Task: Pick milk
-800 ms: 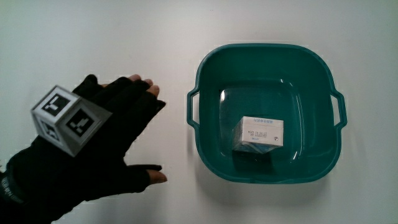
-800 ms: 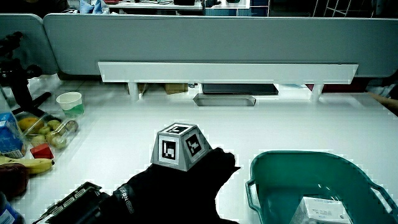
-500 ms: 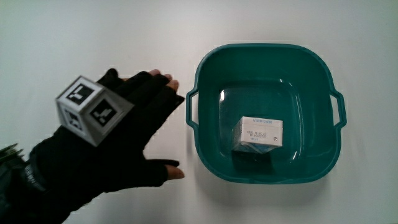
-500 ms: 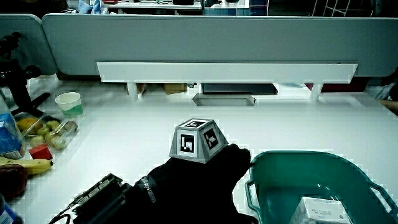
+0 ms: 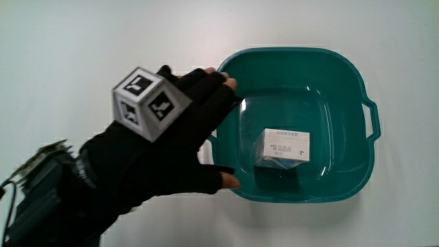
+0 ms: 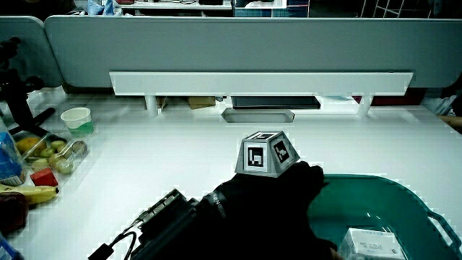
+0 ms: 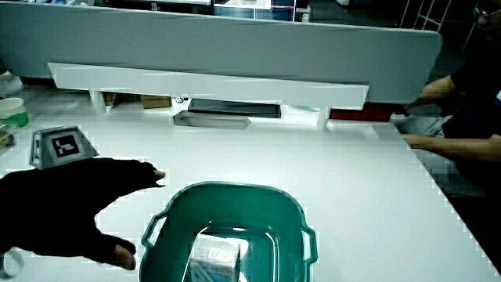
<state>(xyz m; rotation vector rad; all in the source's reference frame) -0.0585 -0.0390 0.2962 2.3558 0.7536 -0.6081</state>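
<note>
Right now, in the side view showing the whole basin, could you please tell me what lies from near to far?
milk carton in the teal basin → dark flat tray → white shelf → grey partition

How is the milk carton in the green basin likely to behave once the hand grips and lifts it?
The milk carton looks boxy with flat faces, so it should probably stay stiff and not roll. Lying low inside the green basin, it may slide on the glossy floor if nudged. The hand, fingers spread, is over the rim.
</note>
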